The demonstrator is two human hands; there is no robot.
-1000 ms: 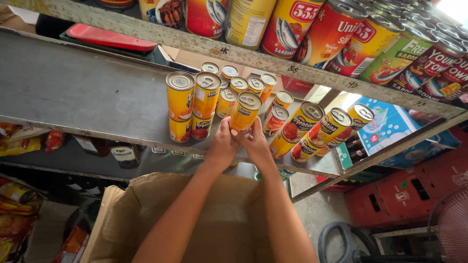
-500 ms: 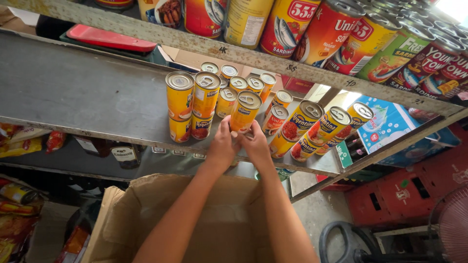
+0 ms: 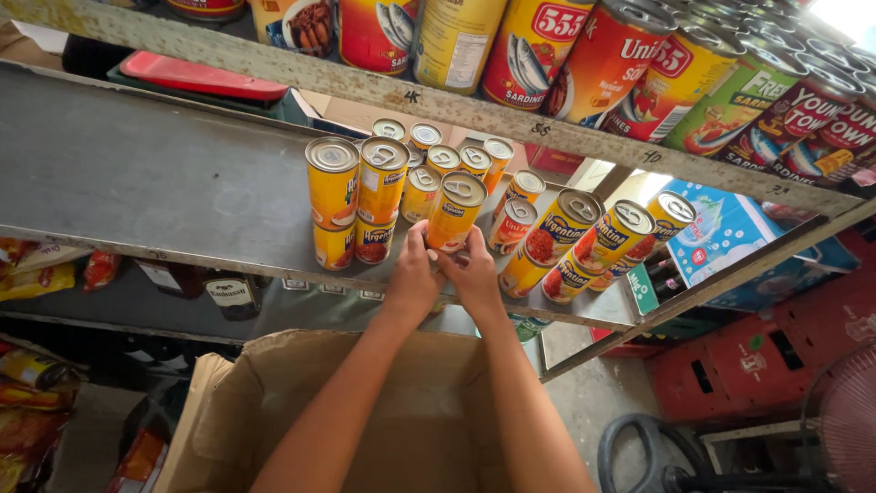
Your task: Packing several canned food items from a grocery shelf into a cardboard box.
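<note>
Both hands reach up to a grey metal shelf [image 3: 137, 183]. My left hand [image 3: 415, 274] and my right hand [image 3: 474, 269] together hold a stack of yellow cans, the upper can [image 3: 453, 212] showing its pull-tab lid and the lower one mostly hidden behind my fingers. To its left stand two more stacks of yellow cans [image 3: 333, 196] [image 3: 381, 196]. Behind them are several more yellow cans [image 3: 461, 160]. To the right stand stacked cans with blue and yellow labels [image 3: 584, 242].
An open cardboard box [image 3: 274, 411] sits below my arms. The upper shelf [image 3: 547, 128] holds large cans of sardines and other tins [image 3: 529, 46]. Bottles [image 3: 228, 292] stand under the shelf; red crates [image 3: 776, 347] and a fan [image 3: 849, 420] are at the right.
Nothing clear: both hands stay on the same stack of cans, with only a slight shift of grip.
</note>
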